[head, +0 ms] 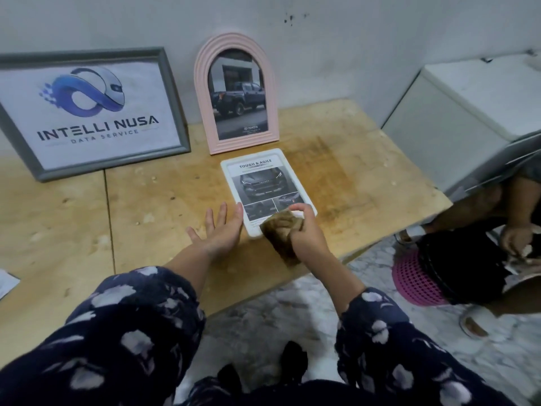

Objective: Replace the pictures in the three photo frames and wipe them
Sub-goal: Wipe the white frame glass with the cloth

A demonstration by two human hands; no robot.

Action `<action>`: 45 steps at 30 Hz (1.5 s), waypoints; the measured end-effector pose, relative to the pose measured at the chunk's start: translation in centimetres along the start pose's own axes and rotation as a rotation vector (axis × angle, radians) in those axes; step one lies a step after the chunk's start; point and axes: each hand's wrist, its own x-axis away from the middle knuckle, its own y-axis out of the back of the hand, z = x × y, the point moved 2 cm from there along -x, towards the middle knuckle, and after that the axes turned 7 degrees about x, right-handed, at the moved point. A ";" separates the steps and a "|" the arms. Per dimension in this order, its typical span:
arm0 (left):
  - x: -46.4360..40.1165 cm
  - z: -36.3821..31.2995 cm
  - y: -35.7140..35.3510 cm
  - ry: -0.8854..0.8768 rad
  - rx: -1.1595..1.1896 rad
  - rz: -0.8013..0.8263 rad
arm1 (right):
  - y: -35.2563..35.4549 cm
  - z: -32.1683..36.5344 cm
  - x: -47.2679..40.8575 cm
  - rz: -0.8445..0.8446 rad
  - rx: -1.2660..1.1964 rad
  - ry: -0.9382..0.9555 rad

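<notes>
White frame (263, 183) lies flat under right-hand fingers (301, 210) clamped on brown cloth (282, 227); left fingers (218, 218) spread beside it.

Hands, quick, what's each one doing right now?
Left hand: open, fingers straight, against the white frame's left edge.
Right hand: closed around a brown cloth on that frame.

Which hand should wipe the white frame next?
Right. The right hand already grips the brown cloth on the white frame; the left hand lies open against its left edge, steadying it.
</notes>
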 end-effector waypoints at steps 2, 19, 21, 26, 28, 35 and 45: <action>-0.1 -0.1 -0.6 -0.026 -0.087 -0.099 | 2.1 0.3 -1.3 -0.067 0.087 0.017; -1.0 -3.6 -7.7 -0.266 -0.585 -0.645 | 5.1 6.4 -18.3 0.023 0.588 0.336; -0.9 -3.6 -8.4 -0.208 -0.550 -0.692 | 4.8 6.6 -20.2 0.022 0.469 0.296; -0.9 -3.6 -8.3 -0.217 -0.444 -0.746 | 4.5 6.9 -23.3 0.095 0.351 0.178; -1.0 -3.7 -8.3 -0.229 -0.425 -0.743 | 4.9 7.1 -23.4 0.081 0.290 0.244; -1.5 -3.6 -8.3 -0.187 -0.452 -0.681 | 5.6 6.8 -24.2 -0.035 0.706 0.718; -1.6 -3.8 -8.4 -0.159 -0.496 -0.689 | 3.4 2.2 -23.6 0.271 0.881 0.741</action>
